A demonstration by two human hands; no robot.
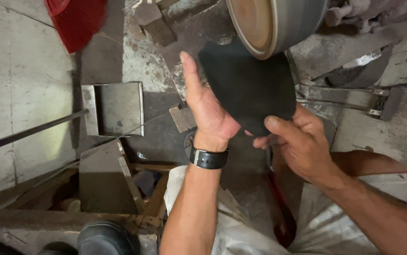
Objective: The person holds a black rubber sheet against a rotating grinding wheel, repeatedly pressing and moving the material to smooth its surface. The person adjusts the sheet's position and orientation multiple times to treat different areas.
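I hold a flat black piece of leather-like sheet (248,85) up against the rim of a large round metal wheel (279,21) at the top of the view. My left hand (206,106) lies along the sheet's left edge, fingers straight and pointing up, with a black wristwatch (208,158) on that wrist. My right hand (298,139) pinches the sheet's lower edge, thumb on top.
A metal dustpan (116,108) with a long dark handle (29,132) lies on the concrete floor at left. A red broom head (76,19) is at the top left. Wooden blocks and metal scraps (154,23) lie near the machine. My knees in light shorts (326,226) are below.
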